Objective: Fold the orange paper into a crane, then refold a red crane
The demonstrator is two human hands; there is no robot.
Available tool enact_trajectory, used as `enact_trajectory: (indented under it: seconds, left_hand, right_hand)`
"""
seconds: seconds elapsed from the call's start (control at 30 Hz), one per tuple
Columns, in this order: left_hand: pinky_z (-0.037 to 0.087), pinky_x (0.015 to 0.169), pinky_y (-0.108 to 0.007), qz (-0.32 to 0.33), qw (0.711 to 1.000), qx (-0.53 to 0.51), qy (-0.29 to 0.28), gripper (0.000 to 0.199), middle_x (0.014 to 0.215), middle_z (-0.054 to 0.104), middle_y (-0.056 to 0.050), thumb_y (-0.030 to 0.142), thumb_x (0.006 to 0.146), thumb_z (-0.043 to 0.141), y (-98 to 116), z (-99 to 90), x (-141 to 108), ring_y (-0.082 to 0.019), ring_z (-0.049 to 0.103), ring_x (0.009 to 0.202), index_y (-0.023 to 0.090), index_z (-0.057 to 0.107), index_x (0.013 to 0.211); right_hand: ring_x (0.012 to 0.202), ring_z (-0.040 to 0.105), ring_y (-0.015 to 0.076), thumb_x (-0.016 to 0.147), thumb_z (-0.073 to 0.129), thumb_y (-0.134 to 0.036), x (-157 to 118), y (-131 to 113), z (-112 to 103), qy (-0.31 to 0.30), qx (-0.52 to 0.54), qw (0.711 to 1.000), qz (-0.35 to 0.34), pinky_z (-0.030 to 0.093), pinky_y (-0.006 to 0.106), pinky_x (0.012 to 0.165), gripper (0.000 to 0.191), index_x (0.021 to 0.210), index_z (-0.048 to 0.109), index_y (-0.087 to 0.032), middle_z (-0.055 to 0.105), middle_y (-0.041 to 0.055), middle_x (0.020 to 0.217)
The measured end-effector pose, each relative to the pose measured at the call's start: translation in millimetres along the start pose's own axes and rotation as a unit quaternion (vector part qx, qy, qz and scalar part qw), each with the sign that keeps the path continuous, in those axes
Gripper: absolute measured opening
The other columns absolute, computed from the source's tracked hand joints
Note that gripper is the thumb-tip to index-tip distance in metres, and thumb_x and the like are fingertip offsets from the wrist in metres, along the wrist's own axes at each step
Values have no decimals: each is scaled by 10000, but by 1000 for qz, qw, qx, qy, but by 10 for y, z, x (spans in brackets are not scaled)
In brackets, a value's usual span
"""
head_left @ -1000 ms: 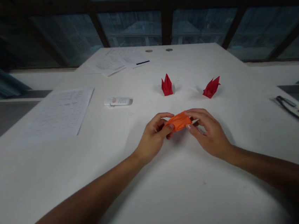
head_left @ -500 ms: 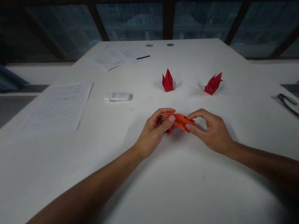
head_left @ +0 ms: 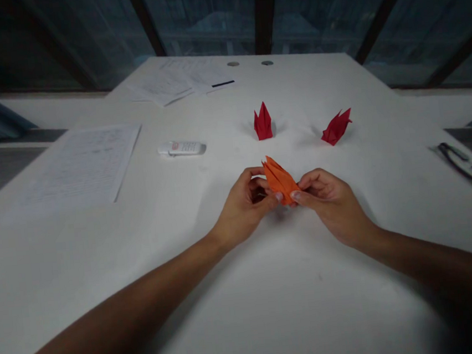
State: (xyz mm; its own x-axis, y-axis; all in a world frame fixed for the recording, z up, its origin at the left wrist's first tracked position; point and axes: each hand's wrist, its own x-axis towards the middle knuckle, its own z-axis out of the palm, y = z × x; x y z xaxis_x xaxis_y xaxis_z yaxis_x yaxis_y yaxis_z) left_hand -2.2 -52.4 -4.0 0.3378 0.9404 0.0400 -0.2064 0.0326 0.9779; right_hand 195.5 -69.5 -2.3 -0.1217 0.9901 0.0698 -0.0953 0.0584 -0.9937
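Between my two hands is a piece of folded orange origami paper [head_left: 280,177], its pointed tips up and leaning left. My left hand [head_left: 247,198] pinches its lower left side, thumb in front and fingers behind. At the lower right edge, my right hand [head_left: 328,199] grips it between thumb and fingers. The paper is held just over the white table [head_left: 306,304]. Beyond it stand two red folded paper figures: an upright one [head_left: 263,122] straight behind, and a tilted one [head_left: 336,128] to the right. The orange paper's rear side is hidden.
A white remote-like device [head_left: 182,148] lies left of my hands. Printed sheets [head_left: 88,163] cover the left side, with more papers [head_left: 172,83] and a dark pen-like stick [head_left: 222,83] farther back. Eyeglasses [head_left: 469,167] lie near the right edge. Dark windows [head_left: 204,24] border the far side.
The orange paper has turned from lying nearly flat to standing with its points upward. Both hands have shifted their grip to its lower edge. The view has tilted slightly.
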Motion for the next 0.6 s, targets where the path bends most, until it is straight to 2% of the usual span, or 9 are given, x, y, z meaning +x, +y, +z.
enact_trajectory:
  seconds: [0.1,0.27,0.47,0.6]
  left_hand:
    - [517,747,-281,15,1000,-12,17,403,862,662,17,255,820,804,-23,-12,6,-124,656,766,203,516,1098]
    - [498,712,-258,51,999,3,17,285,894,643,3,247,855,773,-13,10,-10,-111,628,769,197,513,962]
    - [513,738,-255,67,997,43,17,271,957,668,-31,267,882,757,-28,16,-42,-126,649,829,192,538,1023]
    - [503,685,-232,83,992,92,34,319,975,671,-24,295,920,721,-41,14,-57,-110,644,787,215,547,1175]
  right_hand:
    - [756,684,152,813,830,-363,14,13,5,-13,2,999,29,584,332,751,257,883,622,-230,706,-12,837]
    - [747,678,154,829,805,-393,35,23,-3,-24,-1,999,49,581,343,757,256,897,618,-232,707,-11,826]
    - [765,644,148,864,776,-357,48,34,-18,-31,-15,999,18,511,299,726,216,910,603,-236,685,-19,824]
    - [770,602,144,930,701,-368,46,44,-48,-37,-37,998,19,471,296,740,166,888,617,-232,652,-21,815]
